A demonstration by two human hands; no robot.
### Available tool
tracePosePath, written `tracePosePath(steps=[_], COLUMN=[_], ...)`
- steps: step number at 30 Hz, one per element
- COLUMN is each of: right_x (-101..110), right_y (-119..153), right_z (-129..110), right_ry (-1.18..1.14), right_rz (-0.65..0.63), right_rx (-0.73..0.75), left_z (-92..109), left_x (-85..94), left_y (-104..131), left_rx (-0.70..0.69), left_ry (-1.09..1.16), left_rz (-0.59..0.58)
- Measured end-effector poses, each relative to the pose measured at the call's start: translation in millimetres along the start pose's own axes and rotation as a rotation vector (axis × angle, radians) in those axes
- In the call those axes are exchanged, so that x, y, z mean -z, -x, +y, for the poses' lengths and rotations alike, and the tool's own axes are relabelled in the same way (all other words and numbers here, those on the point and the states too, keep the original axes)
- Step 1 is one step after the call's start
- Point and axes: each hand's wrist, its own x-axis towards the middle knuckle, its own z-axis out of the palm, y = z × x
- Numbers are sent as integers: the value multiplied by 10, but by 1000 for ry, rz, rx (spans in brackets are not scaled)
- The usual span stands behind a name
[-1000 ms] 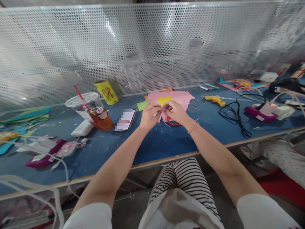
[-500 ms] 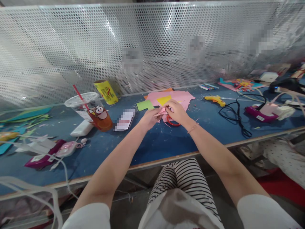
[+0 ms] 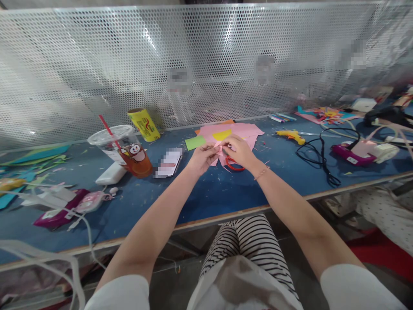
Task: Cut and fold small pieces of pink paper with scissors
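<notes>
My left hand (image 3: 202, 158) pinches a small piece of pink paper (image 3: 220, 150) from the left. On the other side, my right hand (image 3: 238, 150) has its fingertips closed on the same piece. The fingers cover most of it, so its exact shape is hidden. Just below my right hand lie scissors with red handles (image 3: 235, 167), their blades out of sight. Behind the hands, larger pink sheets (image 3: 251, 131) are spread on the table, with a yellow piece (image 3: 222, 135) on top and a green piece (image 3: 195, 142) at the left.
Left of my hands are a phone (image 3: 169, 162), a plastic drink cup (image 3: 135, 157) with a red straw, and a yellow roll (image 3: 144, 125). A yellow glue gun (image 3: 291, 136), a black cable (image 3: 322, 161) and a purple power strip (image 3: 353, 155) lie rightward. A perforated metal screen (image 3: 209, 51) borders the back.
The fingers of my left hand have shifted and straightened somewhat around the pink paper, which now shows less. My right hand stays nearly in place.
</notes>
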Motion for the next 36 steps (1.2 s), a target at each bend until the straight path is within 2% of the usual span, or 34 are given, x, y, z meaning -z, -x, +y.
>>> tracePosePath(steps=[5,13,19,29,36], right_x=[-14,-44,-31,33,23], right_y=[10,13,9,16,25], right_z=[18,64,54,60,77], right_ry=[-69,-70,-48,-29,-6], right_rz=[25,54,78,-27,-30], right_rx=[-4,39,46,71,104], left_z=[-4,-9,3,54,68], left_x=[3,-12,-18,-20,-31], left_y=[1,3,6,24,22], left_rx=[-28,-73,-46,66,83], left_ry=[-51,31,23,-26,-23], left_rz=[26,38,61,70,82])
